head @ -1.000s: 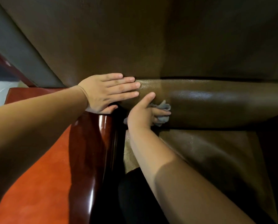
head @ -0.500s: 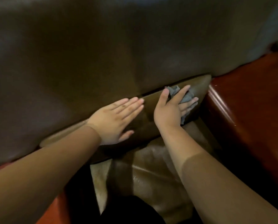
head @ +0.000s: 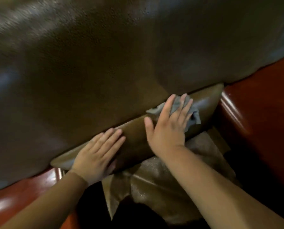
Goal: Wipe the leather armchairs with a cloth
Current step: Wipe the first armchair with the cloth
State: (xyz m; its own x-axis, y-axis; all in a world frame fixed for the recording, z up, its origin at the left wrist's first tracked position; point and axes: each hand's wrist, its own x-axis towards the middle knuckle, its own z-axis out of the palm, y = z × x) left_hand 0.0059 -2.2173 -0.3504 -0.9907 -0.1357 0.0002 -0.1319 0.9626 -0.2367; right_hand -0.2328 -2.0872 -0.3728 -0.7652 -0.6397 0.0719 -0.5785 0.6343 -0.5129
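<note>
A brown leather armchair fills the view, its big backrest (head: 113,60) above a rounded lower cushion roll (head: 205,103) and the seat (head: 162,187) below. My right hand (head: 168,129) lies flat with straight fingers on a crumpled grey cloth (head: 194,116), pressing it against the right part of the roll just under the backrest seam. My left hand (head: 98,156) rests flat on the left part of the same roll, fingers straight and together, holding nothing.
Glossy red-brown wooden armrests flank the seat, one at the right (head: 257,129) and one at the lower left (head: 22,195). A dark gap (head: 138,217) shows at the seat's front edge.
My right hand with the cloth slid from the left end of the cushion roll to its right end. My left hand followed along the roll, and my view swung right.
</note>
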